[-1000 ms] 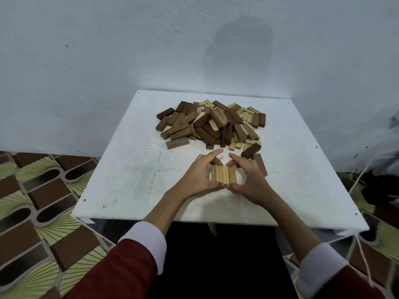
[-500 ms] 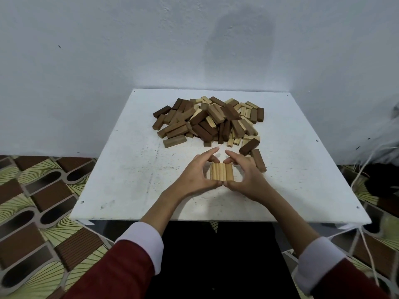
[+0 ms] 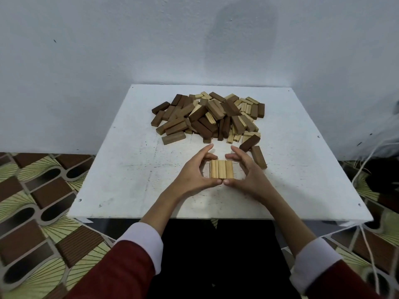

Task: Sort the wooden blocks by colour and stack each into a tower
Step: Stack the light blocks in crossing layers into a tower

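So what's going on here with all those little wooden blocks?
A person is sorting a mixed pile of blocks on a white table. Three light blocks lie side by side in a row near the front edge. The left hand and right hand are cupped around that row, thumbs at its near end. Two dark blocks lie just right of the hands.

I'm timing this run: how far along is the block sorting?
Barely begun. Done: three light blocks lie side by side as one row on the table. In hand: the left hand and right hand cup that row, thumbs at its near edge. Left: the mixed pile and two dark blocks beside it remain unsorted; no tower stands.
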A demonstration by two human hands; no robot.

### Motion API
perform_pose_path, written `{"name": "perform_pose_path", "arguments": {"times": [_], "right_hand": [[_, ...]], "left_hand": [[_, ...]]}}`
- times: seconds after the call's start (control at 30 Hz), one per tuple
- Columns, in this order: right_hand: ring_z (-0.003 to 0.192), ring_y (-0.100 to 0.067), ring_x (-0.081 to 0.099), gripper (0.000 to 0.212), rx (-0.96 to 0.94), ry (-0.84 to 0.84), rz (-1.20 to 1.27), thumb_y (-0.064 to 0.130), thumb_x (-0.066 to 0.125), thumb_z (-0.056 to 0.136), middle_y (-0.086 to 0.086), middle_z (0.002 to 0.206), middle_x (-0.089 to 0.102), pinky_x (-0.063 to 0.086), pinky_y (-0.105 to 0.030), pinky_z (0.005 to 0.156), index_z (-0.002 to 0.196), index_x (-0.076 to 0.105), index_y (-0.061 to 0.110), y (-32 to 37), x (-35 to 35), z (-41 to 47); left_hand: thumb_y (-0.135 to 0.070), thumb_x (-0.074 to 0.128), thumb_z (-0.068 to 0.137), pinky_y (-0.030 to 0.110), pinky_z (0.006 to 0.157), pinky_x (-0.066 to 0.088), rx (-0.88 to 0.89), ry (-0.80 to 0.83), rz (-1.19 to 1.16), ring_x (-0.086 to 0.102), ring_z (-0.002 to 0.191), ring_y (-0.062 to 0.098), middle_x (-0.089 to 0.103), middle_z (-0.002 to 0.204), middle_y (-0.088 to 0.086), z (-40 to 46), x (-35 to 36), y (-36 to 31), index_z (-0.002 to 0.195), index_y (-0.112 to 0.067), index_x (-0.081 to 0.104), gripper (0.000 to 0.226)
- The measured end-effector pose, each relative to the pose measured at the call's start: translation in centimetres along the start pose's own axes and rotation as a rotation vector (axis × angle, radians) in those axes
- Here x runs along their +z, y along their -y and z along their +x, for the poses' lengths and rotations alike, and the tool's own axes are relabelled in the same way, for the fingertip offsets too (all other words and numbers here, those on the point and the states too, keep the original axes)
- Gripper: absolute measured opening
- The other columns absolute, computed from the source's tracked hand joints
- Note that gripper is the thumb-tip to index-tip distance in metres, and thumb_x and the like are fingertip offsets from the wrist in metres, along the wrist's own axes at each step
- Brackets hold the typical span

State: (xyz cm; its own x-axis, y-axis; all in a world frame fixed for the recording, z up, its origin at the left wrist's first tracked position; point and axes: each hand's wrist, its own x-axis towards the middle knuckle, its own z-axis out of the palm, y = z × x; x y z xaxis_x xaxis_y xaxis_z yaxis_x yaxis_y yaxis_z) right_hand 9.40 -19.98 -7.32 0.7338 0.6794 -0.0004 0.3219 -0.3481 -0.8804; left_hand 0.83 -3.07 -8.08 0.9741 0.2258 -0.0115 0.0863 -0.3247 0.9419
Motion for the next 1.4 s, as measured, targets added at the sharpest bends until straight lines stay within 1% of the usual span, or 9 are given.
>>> {"name": "perform_pose_path", "arguments": {"times": [0.07, 0.13, 0.23, 0.37, 0.7, 0.87, 0.97, 1.23, 1.4], "right_hand": [[0.115, 0.015, 0.042, 0.091, -0.006, -0.014, 0.022, 0.008, 0.08, 0.069, 0.011, 0.124, 0.051, 0.026, -0.008, 0.102, 0.142, 0.029, 0.024, -0.06, 0.0, -0.06], [0.115, 0.014, 0.043, 0.09, -0.018, -0.024, 0.027, 0.008, 0.081, 0.069, 0.011, 0.122, 0.054, 0.028, -0.008, 0.101, 0.141, 0.03, 0.025, -0.23, 0.02, -0.1], [0.114, 0.017, 0.043, 0.087, -0.035, -0.03, -0.007, 0.011, 0.081, 0.068, 0.019, 0.117, 0.054, 0.027, -0.001, 0.095, 0.136, 0.031, 0.034, -0.6, 0.17, -0.06], [0.11, 0.021, 0.042, 0.086, -0.04, -0.046, -0.034, 0.013, 0.081, 0.069, 0.023, 0.113, 0.052, 0.026, 0.002, 0.092, 0.135, 0.032, 0.036, -0.68, 0.29, 0.09], [0.118, 0.003, 0.045, 0.085, -0.05, -0.045, -0.024, 0.013, 0.081, 0.07, 0.015, 0.119, 0.055, 0.027, -0.007, 0.098, 0.141, 0.035, 0.023, -0.58, 0.44, 0.16], [0.114, 0.007, 0.044, 0.085, -0.041, -0.041, -0.022, 0.013, 0.08, 0.07, 0.016, 0.119, 0.054, 0.025, 0.0, 0.094, 0.141, 0.034, 0.024, -0.57, 0.43, 0.22], [0.112, 0.016, 0.043, 0.085, -0.036, -0.042, -0.016, 0.011, 0.08, 0.07, 0.015, 0.119, 0.055, 0.025, 0.004, 0.092, 0.14, 0.034, 0.026, -0.58, 0.44, 0.24], [0.111, 0.011, 0.045, 0.084, -0.034, -0.018, -0.031, 0.012, 0.079, 0.072, 0.02, 0.115, 0.053, 0.031, -0.003, 0.091, 0.14, 0.034, 0.031, -0.58, 0.41, 0.36], [0.106, 0.025, 0.04, 0.083, -0.026, -0.016, -0.045, 0.013, 0.078, 0.073, 0.031, 0.11, 0.048, 0.03, 0.003, 0.085, 0.141, 0.034, 0.031, -0.53, 0.42, 0.39]], "left_hand": [[-0.008, 0.081, 0.068, -0.002, 0.086, 0.032, 0.006, -0.005, -0.001, 0.046, 0.111, -0.016, 0.056, 0.12, -0.006, -0.09, 0.07, 0.01, 0.144, -0.026, 0.032, 0.092], [-0.009, 0.081, 0.069, -0.002, 0.085, 0.032, 0.015, -0.009, 0.007, 0.046, 0.11, -0.017, 0.056, 0.119, -0.007, -0.16, 0.21, 0.01, 0.144, -0.026, 0.032, 0.091], [-0.009, 0.081, 0.069, 0.0, 0.088, 0.033, 0.026, -0.02, 0.0, 0.047, 0.111, -0.013, 0.057, 0.119, -0.007, -0.26, 0.38, -0.01, 0.143, -0.027, 0.034, 0.09], [-0.008, 0.082, 0.069, 0.004, 0.093, 0.036, 0.028, -0.033, -0.021, 0.048, 0.113, -0.009, 0.057, 0.117, -0.006, -0.29, 0.44, 0.0, 0.142, -0.026, 0.035, 0.089], [-0.017, 0.083, 0.069, 0.01, 0.096, 0.04, 0.03, -0.044, -0.003, 0.05, 0.115, 0.0, 0.058, 0.118, -0.008, -0.09, 0.55, 0.23, 0.143, -0.027, 0.034, 0.09], [-0.017, 0.083, 0.069, 0.015, 0.099, 0.04, 0.032, -0.049, -0.005, 0.051, 0.116, 0.004, 0.058, 0.118, -0.007, -0.06, 0.64, 0.38, 0.143, -0.027, 0.035, 0.089], [-0.02, 0.083, 0.068, 0.02, 0.1, 0.04, 0.037, -0.053, 0.0, 0.051, 0.117, 0.006, 0.059, 0.118, -0.007, -0.03, 0.62, 0.51, 0.142, -0.028, 0.035, 0.089], [-0.018, 0.084, 0.068, 0.012, 0.097, 0.038, 0.037, -0.056, -0.013, 0.051, 0.115, 0.0, 0.059, 0.117, -0.009, 0.05, 0.6, 0.56, 0.142, -0.029, 0.036, 0.089], [-0.018, 0.084, 0.069, 0.014, 0.097, 0.039, 0.035, -0.054, -0.01, 0.051, 0.115, -0.001, 0.059, 0.117, -0.01, 0.08, 0.44, 0.65, 0.142, -0.029, 0.035, 0.089]]}}
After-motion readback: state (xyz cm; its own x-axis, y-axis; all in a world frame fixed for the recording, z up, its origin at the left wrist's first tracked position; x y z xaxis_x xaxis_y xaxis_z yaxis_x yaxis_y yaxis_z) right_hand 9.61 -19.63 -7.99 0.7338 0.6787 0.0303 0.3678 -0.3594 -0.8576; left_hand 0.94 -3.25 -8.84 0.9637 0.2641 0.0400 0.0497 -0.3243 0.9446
